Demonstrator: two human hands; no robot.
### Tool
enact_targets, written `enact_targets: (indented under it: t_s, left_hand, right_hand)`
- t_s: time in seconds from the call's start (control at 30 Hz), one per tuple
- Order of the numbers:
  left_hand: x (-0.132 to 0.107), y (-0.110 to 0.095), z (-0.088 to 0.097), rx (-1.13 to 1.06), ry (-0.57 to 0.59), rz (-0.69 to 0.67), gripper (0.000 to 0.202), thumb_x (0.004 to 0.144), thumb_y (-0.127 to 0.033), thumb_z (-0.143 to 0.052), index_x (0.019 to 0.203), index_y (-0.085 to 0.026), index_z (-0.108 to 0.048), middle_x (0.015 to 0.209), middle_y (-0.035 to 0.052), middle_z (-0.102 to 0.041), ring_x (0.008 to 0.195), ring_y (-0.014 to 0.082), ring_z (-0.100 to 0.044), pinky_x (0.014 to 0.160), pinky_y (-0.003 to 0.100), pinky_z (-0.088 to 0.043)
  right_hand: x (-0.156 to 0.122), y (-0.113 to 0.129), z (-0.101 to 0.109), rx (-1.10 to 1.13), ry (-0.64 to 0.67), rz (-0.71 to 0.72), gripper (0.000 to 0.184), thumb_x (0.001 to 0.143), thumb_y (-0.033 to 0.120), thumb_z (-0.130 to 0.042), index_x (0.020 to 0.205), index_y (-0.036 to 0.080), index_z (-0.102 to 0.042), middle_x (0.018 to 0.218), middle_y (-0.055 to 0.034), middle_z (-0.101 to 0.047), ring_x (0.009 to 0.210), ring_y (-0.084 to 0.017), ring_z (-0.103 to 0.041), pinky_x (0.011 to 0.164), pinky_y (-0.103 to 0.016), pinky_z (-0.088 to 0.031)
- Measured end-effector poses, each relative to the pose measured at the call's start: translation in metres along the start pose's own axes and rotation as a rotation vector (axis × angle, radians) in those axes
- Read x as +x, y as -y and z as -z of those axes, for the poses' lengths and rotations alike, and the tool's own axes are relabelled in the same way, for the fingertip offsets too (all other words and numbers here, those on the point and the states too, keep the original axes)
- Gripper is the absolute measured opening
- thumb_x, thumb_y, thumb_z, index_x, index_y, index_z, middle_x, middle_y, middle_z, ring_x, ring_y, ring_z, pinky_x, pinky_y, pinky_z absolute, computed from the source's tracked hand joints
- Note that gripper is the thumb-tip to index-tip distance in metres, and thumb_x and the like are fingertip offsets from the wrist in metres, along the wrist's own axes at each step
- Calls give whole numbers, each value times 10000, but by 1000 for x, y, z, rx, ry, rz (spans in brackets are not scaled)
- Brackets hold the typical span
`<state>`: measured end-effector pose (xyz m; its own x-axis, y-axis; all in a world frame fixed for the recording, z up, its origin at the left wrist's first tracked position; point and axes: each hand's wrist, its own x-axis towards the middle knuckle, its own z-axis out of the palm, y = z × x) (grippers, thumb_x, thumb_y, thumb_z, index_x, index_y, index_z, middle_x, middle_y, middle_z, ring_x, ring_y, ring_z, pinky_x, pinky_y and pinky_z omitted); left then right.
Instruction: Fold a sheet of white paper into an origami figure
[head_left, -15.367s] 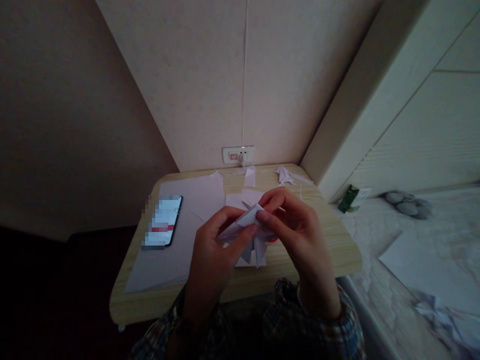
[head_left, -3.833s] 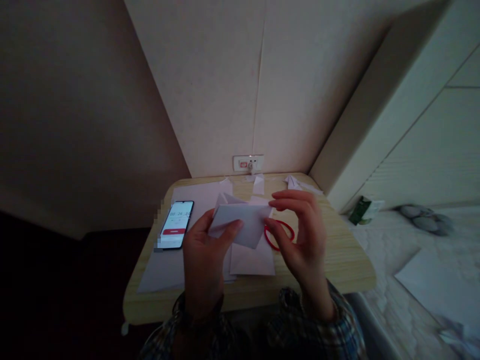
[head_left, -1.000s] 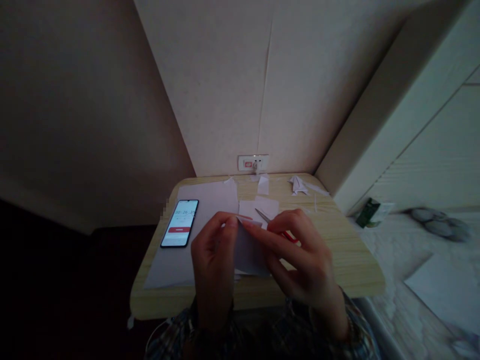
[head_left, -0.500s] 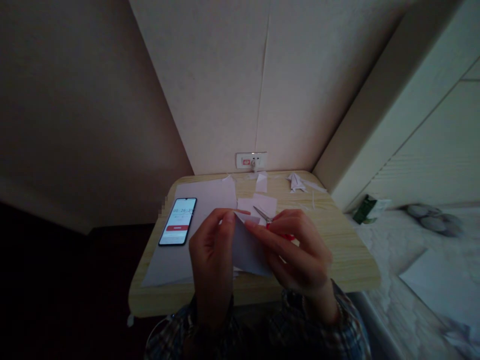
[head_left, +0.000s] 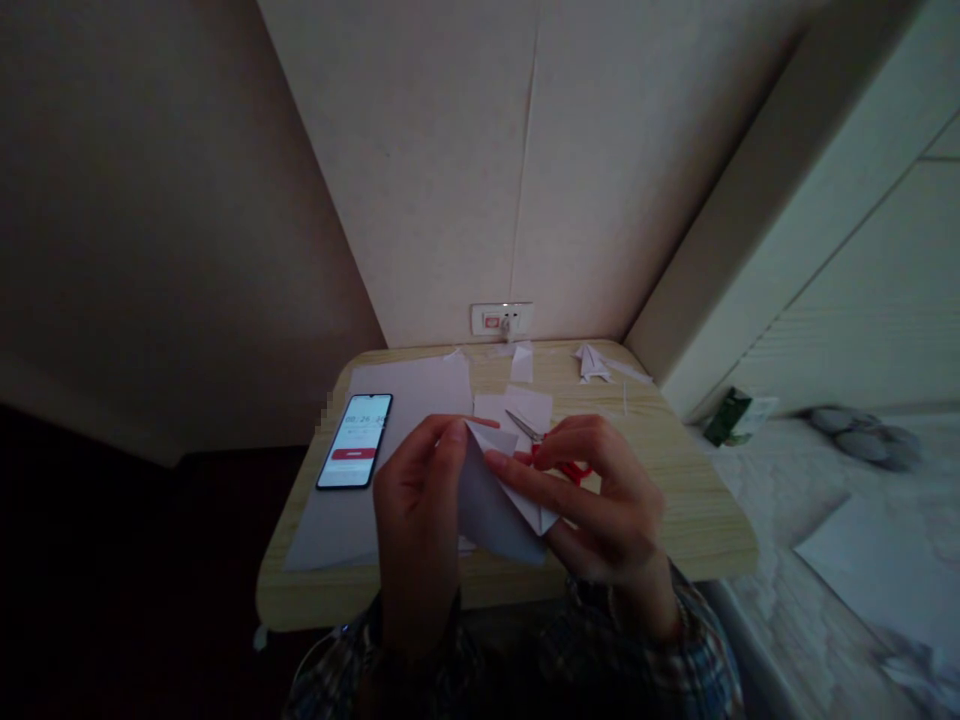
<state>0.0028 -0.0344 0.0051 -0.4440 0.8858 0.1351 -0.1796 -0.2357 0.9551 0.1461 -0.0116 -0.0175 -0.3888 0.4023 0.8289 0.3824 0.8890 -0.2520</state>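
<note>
A partly folded sheet of white paper (head_left: 491, 515) is held up between my hands above the near part of the table. My left hand (head_left: 424, 490) pinches its upper left corner between thumb and fingers. On the other side, my right hand (head_left: 600, 495) grips the folded flap, with a finger lying along the crease. Scissors (head_left: 536, 435) with red handles lie just beyond my right hand, which partly hides them. Under and behind them is a small white paper piece (head_left: 517, 405).
A phone (head_left: 355, 440) showing a running timer lies on large white sheets (head_left: 412, 385) at the left of the wooden table (head_left: 675, 500). A folded paper figure (head_left: 592, 363) and scraps are at the back. A wall socket (head_left: 501, 319) is behind; right, a bed holds a green box (head_left: 729, 417).
The paper's right part has been turned, so a folded flap with a pointed lower corner now shows under my right fingers. Both hands stay in nearly the same place.
</note>
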Motion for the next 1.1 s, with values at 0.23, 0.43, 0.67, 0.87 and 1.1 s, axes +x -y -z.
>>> enact_targets:
  t_s: [0.23, 0.43, 0.67, 0.87, 1.1]
  left_hand:
    - [1, -2, 2, 19, 40, 46, 176, 833, -299, -663, 688, -209, -702, 584, -34, -649, 506, 113, -557, 481, 197, -432]
    - [3, -1, 2, 44, 35, 45, 147, 796, -319, -700, 696, -213, -681, 546, -35, -650, 416, 115, -526, 362, 204, -339]
    - [2, -2, 2, 99, 28, -23, 136, 835, -301, -668, 724, -228, -694, 500, -51, -608, 399, 104, -493, 374, 188, -356]
    - [1, 1, 3, 200, 24, -143, 133, 864, -261, -649, 754, -230, -718, 506, -55, -590, 423, 94, -467, 394, 180, -329]
    - [1, -1, 0, 208, 8, -173, 134, 839, -215, -642, 737, -224, -728, 569, -38, -657, 480, 109, -555, 423, 187, -388]
  right_hand:
    - [2, 0, 2, -13, 8, 16, 404, 880, 115, -482, 1216, 208, -687, 914, -50, -588, 833, -201, -556, 710, -389, -467]
    - [3, 1, 2, -16, 42, 20, 410, 886, 116, -481, 1238, 213, -668, 888, -48, -598, 826, -203, -559, 708, -393, -465]
    - [8, 3, 6, 140, 69, -91, 588, 974, 624, -345, 1189, 219, -715, 895, -57, -584, 844, -208, -579, 702, -380, -487]
    - [15, 9, 3, 313, -31, -381, 113, 927, 281, -634, 919, 225, -732, 885, -13, -567, 807, -150, -576, 674, -281, -476]
    - [18, 7, -2, 536, 17, -602, 141, 833, 214, -724, 842, 215, -582, 827, 16, -590, 792, -144, -576, 718, -277, -469]
